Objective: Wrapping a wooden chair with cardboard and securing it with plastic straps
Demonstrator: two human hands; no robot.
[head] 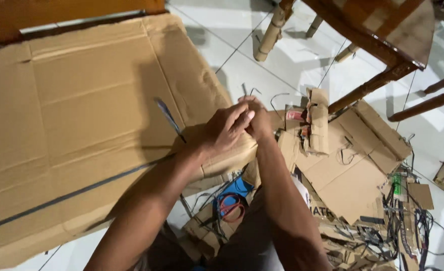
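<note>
right hand (pixel 258 120): mostly hidden behind the left hand (pixel 224 131); what the fingers pinch cannot be seen.
big flat brown cardboard sheet (pixel 71 125): cut off at the left and near edges.
dark brown wooden chair (pixel 382 30): top cut off far right.
red-handled scissors (pixel 229 205): partly hidden by the arms.

Just one camera here, strapped on the person's head and looking steeply down past both forearms at the tiled floor (pixel 242 55). It sits pretty close, so the big cardboard sheet (pixel 71 125) fills the left half, with wooden chair legs (pixel 367 85) along the top edge.
</note>
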